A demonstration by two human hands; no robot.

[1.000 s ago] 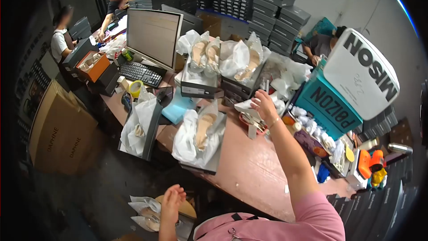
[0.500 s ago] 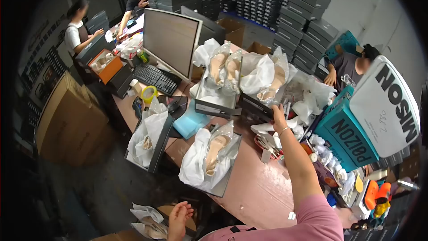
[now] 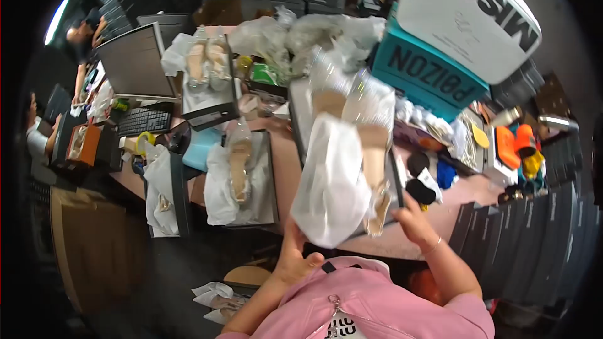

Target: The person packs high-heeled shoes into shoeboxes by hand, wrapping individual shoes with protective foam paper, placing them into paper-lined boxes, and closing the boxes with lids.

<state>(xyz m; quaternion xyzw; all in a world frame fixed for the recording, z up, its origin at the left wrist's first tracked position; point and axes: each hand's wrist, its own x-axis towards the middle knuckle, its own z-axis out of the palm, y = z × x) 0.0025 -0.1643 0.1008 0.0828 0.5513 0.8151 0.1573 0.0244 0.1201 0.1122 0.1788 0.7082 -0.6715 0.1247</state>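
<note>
A grey shoebox point(image 3: 397, 179) is held in front of me over the table's front edge, with clear-topped high-heeled shoes point(image 3: 375, 144) and white tissue paper point(image 3: 333, 182) in it. My right hand point(image 3: 414, 220) grips its lower right edge. At the lower left corner is my left hand point(image 3: 292, 257), thumb out to the side, its fingertips partly hidden against the box and paper. To the left, another open shoebox point(image 3: 267, 179) holds a similar shoe point(image 3: 239, 166) with tissue. Behind that, a third open box point(image 3: 213, 116) has a pair of clear shoes point(image 3: 207, 63) across it.
A monitor point(image 3: 138, 63) and keyboard point(image 3: 146, 120) stand at the back left. Teal cartons point(image 3: 433, 75) rise at the right, near small bottles and orange items point(image 3: 507, 147). Grey boxes point(image 3: 534, 238) are stacked at the right. Two people are at the far left.
The shoebox at the back of the table has come toward me in my right hand. My left hand has moved up from my side to the box. The view has turned right.
</note>
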